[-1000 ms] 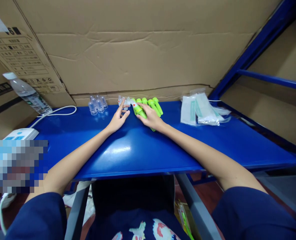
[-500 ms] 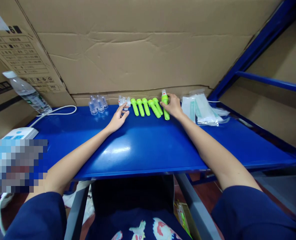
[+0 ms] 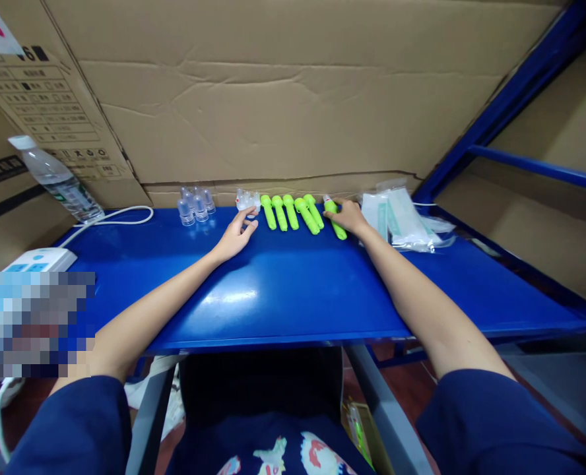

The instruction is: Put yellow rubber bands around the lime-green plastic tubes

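My right hand [image 3: 348,216] has its fingers closed around a bright green torch-shaped stick [image 3: 336,225] with a clear tip, which slants on the blue table. To its left, several similar green sticks [image 3: 291,212] lie in a row, wide heads toward the cardboard. My left hand [image 3: 234,235] is open, thumb and fingers apart, its fingertips beside a small cluster of clear plastic pieces [image 3: 243,198]. These are partly covered by the fingers, and whether they are touched I cannot tell. Farther left stands another group of clear, bottle-shaped caps [image 3: 194,206].
White and green plastic packets [image 3: 396,214] lie right of my right hand. A water bottle [image 3: 58,181] leans at the left, near a white cable [image 3: 125,223] and a power strip [image 3: 40,260]. Cardboard [image 3: 283,125] walls the back; a blue frame bar [image 3: 530,165] rises at right.
The green stick in my right hand has gone from nearly upright in view to slanted, its lower end swung right. My right hand has shifted slightly right and down; my left hand has barely moved.
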`<state>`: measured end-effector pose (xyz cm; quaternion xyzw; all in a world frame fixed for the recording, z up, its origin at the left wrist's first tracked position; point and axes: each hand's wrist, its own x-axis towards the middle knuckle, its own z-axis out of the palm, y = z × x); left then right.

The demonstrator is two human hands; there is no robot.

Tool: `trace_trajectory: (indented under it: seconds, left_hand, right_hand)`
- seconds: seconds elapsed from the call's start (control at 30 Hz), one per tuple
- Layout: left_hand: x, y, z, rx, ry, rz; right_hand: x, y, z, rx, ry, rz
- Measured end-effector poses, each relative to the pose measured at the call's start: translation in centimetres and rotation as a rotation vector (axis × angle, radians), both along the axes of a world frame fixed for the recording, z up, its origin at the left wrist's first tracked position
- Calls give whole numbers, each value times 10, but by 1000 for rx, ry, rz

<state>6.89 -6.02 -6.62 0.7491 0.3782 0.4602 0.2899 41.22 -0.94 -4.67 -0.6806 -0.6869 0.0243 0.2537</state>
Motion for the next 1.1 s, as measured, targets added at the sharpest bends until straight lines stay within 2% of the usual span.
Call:
trace_trajectory:
  seconds: [0.23, 0.37, 0.47, 0.63, 0.8, 0.93, 1.1]
  left_hand:
    - [1, -2, 3, -21, 18, 4]
    - [1, -4, 4, -10, 35, 15]
    - [1, -4, 5, 29, 65, 54]
    - [-1, 0, 1, 88, 116, 146]
    - [-1, 3, -3, 139, 169, 154]
    - [3, -7, 2, 189, 287, 190]
    - [15, -28, 14, 358, 621, 192]
  right_hand:
    - [3, 0, -1, 8, 44, -3]
    - [-8, -3, 3, 118, -6, -81]
    - [-23, -8, 6, 178, -80, -63]
    - [-46, -18, 3, 109, -211, 31]
    - [-50, -19, 1, 13, -268, 8]
    - [-51, -19, 1, -8, -329, -45]
    - [-57, -22, -2, 34, -376, -92]
